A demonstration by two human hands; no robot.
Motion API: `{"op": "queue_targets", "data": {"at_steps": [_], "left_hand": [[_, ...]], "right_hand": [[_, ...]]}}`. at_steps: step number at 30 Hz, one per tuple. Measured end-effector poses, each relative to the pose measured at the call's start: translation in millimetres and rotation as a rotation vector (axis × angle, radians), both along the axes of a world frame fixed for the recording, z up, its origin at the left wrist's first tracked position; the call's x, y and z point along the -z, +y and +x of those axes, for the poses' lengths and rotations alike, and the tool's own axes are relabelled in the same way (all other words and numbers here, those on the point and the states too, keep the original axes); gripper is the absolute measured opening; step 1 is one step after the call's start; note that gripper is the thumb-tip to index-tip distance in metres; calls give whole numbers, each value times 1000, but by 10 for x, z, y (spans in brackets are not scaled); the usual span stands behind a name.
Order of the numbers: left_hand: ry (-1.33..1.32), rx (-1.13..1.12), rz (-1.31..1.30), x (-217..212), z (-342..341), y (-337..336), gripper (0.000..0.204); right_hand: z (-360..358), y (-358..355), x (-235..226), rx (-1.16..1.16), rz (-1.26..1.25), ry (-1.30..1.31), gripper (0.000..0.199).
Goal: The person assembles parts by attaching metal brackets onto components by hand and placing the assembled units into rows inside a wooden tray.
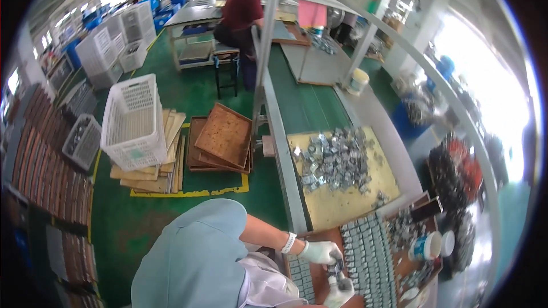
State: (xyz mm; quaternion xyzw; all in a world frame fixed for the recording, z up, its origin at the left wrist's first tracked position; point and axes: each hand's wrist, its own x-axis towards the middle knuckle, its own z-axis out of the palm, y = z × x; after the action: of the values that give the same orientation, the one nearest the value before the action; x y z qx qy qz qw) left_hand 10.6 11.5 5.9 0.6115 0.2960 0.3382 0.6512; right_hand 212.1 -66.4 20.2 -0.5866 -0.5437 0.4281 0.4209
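Both my hands wear white gloves and meet over a wooden tray (pixel 327 238). My left hand (pixel 319 252), with a white watch at its wrist, closes on a small dark metal part (pixel 338 264). Below it, my right hand (pixel 340 292) has its fingers closed around the lower end of the same part; its exact shape is too small to make out. Rows of grey metal pieces (pixel 368 254) lie in the tray to the right of my hands, and a shorter set of rows (pixel 301 278) lies to the left.
Beyond the tray, loose metal parts (pixel 337 157) are heaped on a yellow board (pixel 319 211). A white tub (pixel 428 246) stands at right among more parts. A metal frame (pixel 267 80) rises beside the bench. At left are a white crate (pixel 131 151) and wooden trays (pixel 225 134). A co-worker (pixel 242 8) sits farther back.
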Motion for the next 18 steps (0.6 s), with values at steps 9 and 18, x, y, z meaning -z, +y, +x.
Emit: {"op": "queue_targets", "data": {"at_steps": [9, 18], "left_hand": [[-130, 54, -72, 69, 53, -51, 26], [-155, -269, 387, 29, 36, -276, 29]], "right_hand": [[-33, -137, -242, -127, 62, -175, 47], [-35, -6, -157, -132, 114, 44, 58]]}}
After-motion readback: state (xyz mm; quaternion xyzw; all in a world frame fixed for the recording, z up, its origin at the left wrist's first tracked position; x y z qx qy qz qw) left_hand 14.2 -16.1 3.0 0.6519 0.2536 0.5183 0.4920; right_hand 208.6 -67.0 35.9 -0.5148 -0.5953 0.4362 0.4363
